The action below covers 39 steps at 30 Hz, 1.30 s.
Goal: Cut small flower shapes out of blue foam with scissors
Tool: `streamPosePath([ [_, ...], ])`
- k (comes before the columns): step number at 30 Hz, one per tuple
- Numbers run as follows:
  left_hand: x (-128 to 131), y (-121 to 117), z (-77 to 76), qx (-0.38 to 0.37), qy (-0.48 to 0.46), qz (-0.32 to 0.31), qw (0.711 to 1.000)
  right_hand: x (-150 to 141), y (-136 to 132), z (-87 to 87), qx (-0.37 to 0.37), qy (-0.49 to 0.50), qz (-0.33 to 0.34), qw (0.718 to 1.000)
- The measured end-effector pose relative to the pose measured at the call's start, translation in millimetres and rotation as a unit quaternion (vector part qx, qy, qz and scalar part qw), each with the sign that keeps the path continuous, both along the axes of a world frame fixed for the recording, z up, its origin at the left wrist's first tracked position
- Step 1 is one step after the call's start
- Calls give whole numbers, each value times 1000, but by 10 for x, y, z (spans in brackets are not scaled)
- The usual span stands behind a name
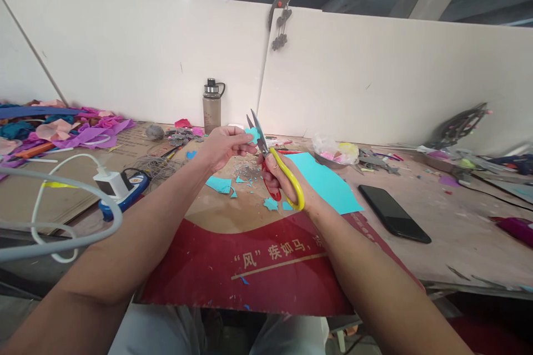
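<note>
My left hand [225,147] pinches a small turquoise paper piece [252,134] above the table. My right hand [280,177] grips scissors [272,163] with one yellow and one red handle. Their blades are parted and point up around the paper piece. Below my hands lie several turquoise scraps [219,184] and a small cut-out shape [270,204]. A larger turquoise sheet [328,184] lies flat just right of my right hand.
A red and tan cardboard sheet [258,266] covers the table in front of me. A black phone [393,213] lies at right, a brown bottle [211,106] stands at the back wall. Coloured fabric [58,127] is piled at left, with a charger and cables [112,184].
</note>
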<state>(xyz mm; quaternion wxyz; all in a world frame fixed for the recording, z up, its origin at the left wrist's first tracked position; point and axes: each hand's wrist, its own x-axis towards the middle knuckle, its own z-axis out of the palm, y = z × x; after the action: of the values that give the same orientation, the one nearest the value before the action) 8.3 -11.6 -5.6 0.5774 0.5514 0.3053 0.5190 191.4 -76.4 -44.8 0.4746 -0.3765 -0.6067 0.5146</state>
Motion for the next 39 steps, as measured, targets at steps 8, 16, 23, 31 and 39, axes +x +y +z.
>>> streamPosePath([
  [8, 40, 6, -41, -4, 1, -9, 1000, 11, 47, -62, 13, -5, 7, 1000],
  [16, 75, 29, -179, 160, 38, 75, 983, 33, 189, -104, 6, 107, -29, 994],
  [23, 68, -120, -149, 351, 183, 122, 910, 19, 272, -90, 45, 186, -47, 980],
  [31, 219, -47, -324, 199, 65, 40, 977, 54, 301, -125, 159, 146, -142, 966],
  [39, 230, -71, -286, 109, 48, -32, 992, 64, 280, -133, 170, 88, -130, 973],
])
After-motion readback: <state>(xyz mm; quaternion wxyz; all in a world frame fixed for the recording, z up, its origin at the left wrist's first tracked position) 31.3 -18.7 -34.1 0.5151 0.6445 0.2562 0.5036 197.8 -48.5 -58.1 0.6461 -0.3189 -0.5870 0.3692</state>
